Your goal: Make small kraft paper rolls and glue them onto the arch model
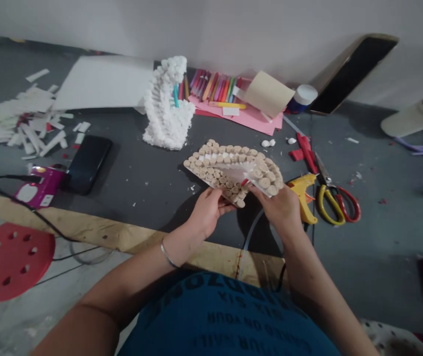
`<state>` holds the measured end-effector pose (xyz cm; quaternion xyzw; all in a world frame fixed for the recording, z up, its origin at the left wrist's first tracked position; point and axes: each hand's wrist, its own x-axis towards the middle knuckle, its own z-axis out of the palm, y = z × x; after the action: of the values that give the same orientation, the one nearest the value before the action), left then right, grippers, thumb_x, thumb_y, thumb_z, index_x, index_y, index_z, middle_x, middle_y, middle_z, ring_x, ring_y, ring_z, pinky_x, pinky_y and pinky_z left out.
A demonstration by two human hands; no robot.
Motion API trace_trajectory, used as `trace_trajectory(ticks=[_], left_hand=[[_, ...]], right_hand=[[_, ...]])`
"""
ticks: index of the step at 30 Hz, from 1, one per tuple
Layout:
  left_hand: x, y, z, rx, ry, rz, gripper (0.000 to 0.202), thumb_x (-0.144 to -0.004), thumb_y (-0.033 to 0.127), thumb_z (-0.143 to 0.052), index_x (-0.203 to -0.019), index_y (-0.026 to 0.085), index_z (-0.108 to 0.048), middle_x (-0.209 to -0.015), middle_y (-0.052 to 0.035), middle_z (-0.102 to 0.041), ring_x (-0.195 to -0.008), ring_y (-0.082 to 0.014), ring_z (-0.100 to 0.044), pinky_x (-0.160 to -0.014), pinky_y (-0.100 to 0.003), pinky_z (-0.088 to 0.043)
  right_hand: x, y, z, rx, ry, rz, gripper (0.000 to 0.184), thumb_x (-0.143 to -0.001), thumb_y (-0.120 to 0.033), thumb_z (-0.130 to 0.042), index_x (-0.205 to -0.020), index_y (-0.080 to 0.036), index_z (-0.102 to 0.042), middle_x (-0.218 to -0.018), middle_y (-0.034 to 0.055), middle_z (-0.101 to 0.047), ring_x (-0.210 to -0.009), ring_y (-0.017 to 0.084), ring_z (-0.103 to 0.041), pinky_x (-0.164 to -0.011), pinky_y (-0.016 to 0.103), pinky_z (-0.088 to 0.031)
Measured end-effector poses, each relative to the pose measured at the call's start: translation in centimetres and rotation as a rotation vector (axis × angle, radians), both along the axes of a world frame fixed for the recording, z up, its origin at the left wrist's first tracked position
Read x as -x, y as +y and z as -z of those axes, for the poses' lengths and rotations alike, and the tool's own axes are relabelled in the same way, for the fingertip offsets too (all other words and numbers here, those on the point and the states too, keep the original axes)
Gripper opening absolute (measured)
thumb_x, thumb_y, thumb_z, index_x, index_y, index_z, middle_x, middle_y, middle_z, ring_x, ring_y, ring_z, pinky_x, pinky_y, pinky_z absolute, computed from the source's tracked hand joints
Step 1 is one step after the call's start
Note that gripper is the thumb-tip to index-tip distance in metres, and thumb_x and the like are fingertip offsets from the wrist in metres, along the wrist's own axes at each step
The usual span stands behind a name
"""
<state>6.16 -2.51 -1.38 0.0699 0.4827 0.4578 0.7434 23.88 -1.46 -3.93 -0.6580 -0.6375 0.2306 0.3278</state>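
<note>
Craft piece [211,174] with many small beige rolls set along its sides and a white inner face is held up in both hands above the near part of the dark worktop [141,183]; the left hand [208,210] is partly closed on its near edge, thumb above and fingers curled beneath; the right hand [280,202] grips the right-hand end, its thumb by a small red bit, the other fingers mostly hidden; a yellow glue gun [303,198] lies just beside the right hand, and scissors [330,195] with one yellow and one red handle lie to the right of that.

Beyond the craft piece stands a bumpy white piece [169,123] of similar curved shape; to its right a row of coloured pens [217,88] lies by pink paper [258,122], near a jar [302,99] with a white lid; a dark panel [356,74] leans on the wall; to the left are a large white sheet [104,81], a heap of white strips [29,118], a black phone [89,163] and a purple box [43,187] with a black cable; a red stool [13,262] stands below the worktop's left end.
</note>
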Motion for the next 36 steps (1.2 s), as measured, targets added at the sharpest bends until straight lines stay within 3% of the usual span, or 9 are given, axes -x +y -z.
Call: trace_trajectory(ticks=[8,13,18,22,25,28,31,34,36], left_hand=[[0.3,-0.3,-0.3,-0.005,-0.045,0.005,0.013,-0.087,0.010,-0.054,-0.081,0.014,-0.064,-0.086,-0.0129,-0.072,-0.095,-0.0246,-0.069,-0.092,-0.042,-0.054],[0.8,-0.3,-0.4,0.010,-0.054,0.062,0.009,-0.089,0.015,-0.058,-0.085,0.013,-0.065,-0.085,-0.0136,-0.072,-0.086,-0.0235,-0.070,-0.086,-0.041,-0.056],[1.9,0.0,-1.1,0.019,0.152,0.380,0.021,-0.096,0.024,-0.048,-0.088,0.012,-0.062,-0.089,-0.0165,-0.072,-0.067,-0.0201,-0.071,-0.063,-0.032,-0.058],[3.3,0.3,-1.9,-0.001,0.259,0.631,0.023,-0.098,0.029,-0.046,-0.108,0.011,-0.056,-0.106,-0.0199,-0.071,-0.064,-0.0188,-0.071,-0.059,-0.032,-0.058],[4.3,0.3,-2.4,-0.038,0.360,0.799,0.021,-0.098,0.031,-0.044,-0.103,0.013,-0.054,-0.097,-0.0163,-0.073,-0.058,-0.0166,-0.069,-0.056,-0.031,-0.057],[4.9,-0.2,-2.9,-0.159,0.565,0.921,0.019,-0.097,0.029,-0.043,-0.091,0.015,-0.055,-0.076,-0.0066,-0.070,-0.049,-0.0125,-0.063,-0.049,-0.026,-0.051],[4.8,-0.8,-3.1,-0.455,0.875,0.956,0.022,-0.095,0.029,-0.044,-0.087,0.017,-0.060,-0.067,-0.0010,-0.065,-0.049,-0.0112,-0.058,-0.050,-0.023,-0.045],[4.0,-1.0,-2.7,-0.752,1.190,0.966,0.023,-0.095,0.028,-0.046,-0.096,0.019,-0.066,-0.078,-0.0033,-0.071,-0.068,-0.0161,-0.065,-0.060,-0.025,-0.045],[3.3,-0.8,-2.2,-0.856,1.341,0.948,0.024,-0.095,0.026,-0.046,-0.106,0.022,-0.068,-0.095,-0.0047,-0.075,-0.084,-0.0191,-0.068,-0.068,-0.026,-0.046]], right_hand=[[-0.1,-0.6,-0.3,-0.051,-0.110,-0.053,0.033,-0.087,-0.041,-0.060,-0.112,-0.022,-0.071,-0.110,0.0140,-0.073,-0.112,0.033,-0.063,-0.102,0.047,-0.042],[0.0,-0.6,0.0,-0.112,-0.129,-0.100,0.032,-0.089,-0.040,-0.058,-0.112,-0.022,-0.071,-0.120,0.0131,-0.069,-0.117,0.031,-0.060,-0.104,0.045,-0.041],[0.1,-0.6,0.5,-0.146,-0.212,-0.099,0.032,-0.089,-0.037,-0.054,-0.112,-0.022,-0.071,-0.115,0.0118,-0.072,-0.108,0.031,-0.065,-0.097,0.046,-0.047],[0.1,-0.8,0.7,-0.175,-0.327,-0.082,0.031,-0.087,-0.034,-0.053,-0.104,-0.017,-0.073,-0.102,0.0154,-0.074,-0.096,0.033,-0.068,-0.090,0.048,-0.050],[0.2,-1.0,0.8,-0.163,-0.332,-0.054,0.032,-0.085,-0.035,-0.055,-0.104,-0.015,-0.072,-0.099,0.0169,-0.074,-0.094,0.034,-0.068,-0.082,0.046,-0.053],[0.3,-0.9,0.8,-0.177,-0.323,-0.061,0.032,-0.084,-0.034,-0.055,-0.105,-0.016,-0.071,-0.100,0.0161,-0.074,-0.091,0.033,-0.068,-0.079,0.044,-0.053],[0.4,-0.6,0.7,-0.167,-0.359,-0.097,0.027,-0.083,-0.030,-0.054,-0.100,-0.016,-0.071,-0.097,0.0154,-0.073,-0.089,0.031,-0.066,-0.078,0.042,-0.050],[0.7,-0.3,0.5,-0.117,-0.407,-0.101,0.018,-0.082,-0.026,-0.054,-0.086,-0.015,-0.068,-0.087,0.0156,-0.071,-0.084,0.030,-0.063,-0.074,0.039,-0.046],[0.8,-0.2,0.3,-0.092,-0.432,-0.079,0.015,-0.082,-0.026,-0.056,-0.082,-0.015,-0.065,-0.084,0.0149,-0.069,-0.082,0.029,-0.060,-0.074,0.037,-0.042]])
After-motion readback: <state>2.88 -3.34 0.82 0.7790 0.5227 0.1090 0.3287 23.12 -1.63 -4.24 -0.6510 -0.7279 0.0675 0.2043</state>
